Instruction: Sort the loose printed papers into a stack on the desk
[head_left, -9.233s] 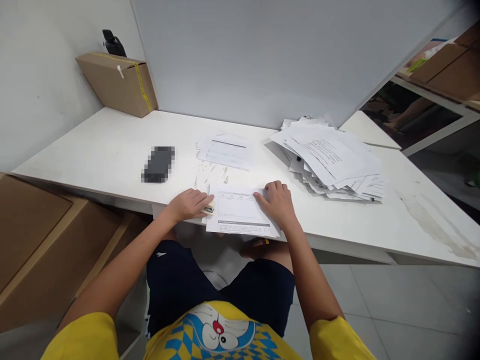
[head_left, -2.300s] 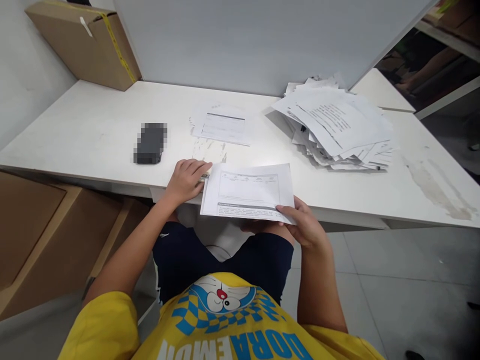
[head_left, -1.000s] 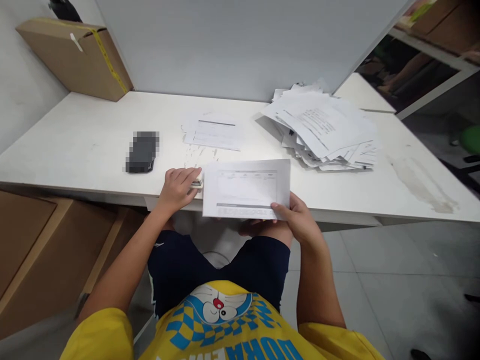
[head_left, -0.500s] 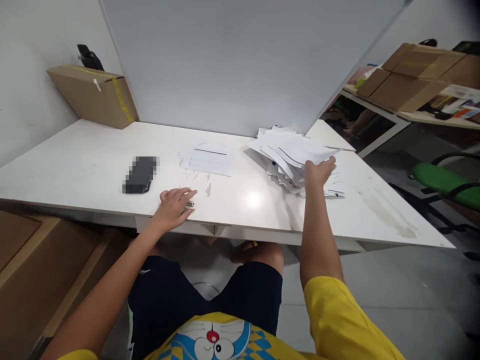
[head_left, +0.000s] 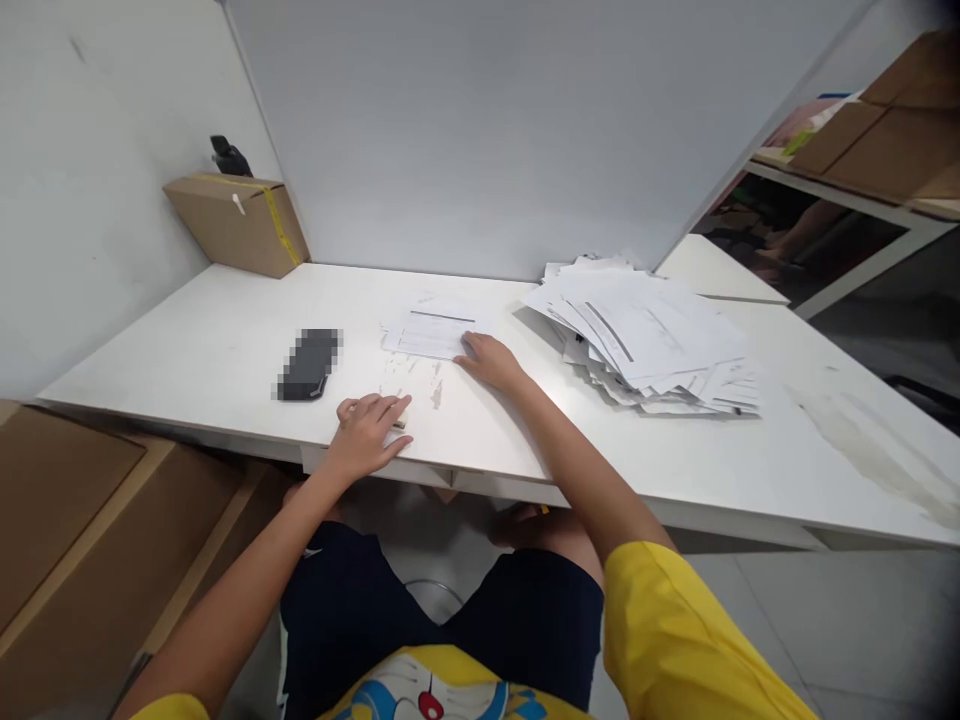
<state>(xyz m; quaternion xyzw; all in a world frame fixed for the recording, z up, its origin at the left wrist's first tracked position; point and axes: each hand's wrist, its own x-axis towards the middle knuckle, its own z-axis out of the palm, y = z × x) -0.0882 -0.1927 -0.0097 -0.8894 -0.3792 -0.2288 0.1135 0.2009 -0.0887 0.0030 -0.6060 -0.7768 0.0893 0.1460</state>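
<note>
Well left of the pile [head_left: 660,335], the left hand [head_left: 364,438] covers a stapler [head_left: 400,425] (mostly hidden), visible end towards the pile — gripped or not, I cannot tell. Nearer the pile, the right hand [head_left: 489,362] touches the sheets [head_left: 427,335] — pinch unclear — their long axis roughly towards it.

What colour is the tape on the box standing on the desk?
The tape is yellow, clearest in the head view.

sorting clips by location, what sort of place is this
Probably an office or workroom: a white desk bears a heap of printed papers, and a cardboard box sits at its back left.
</note>
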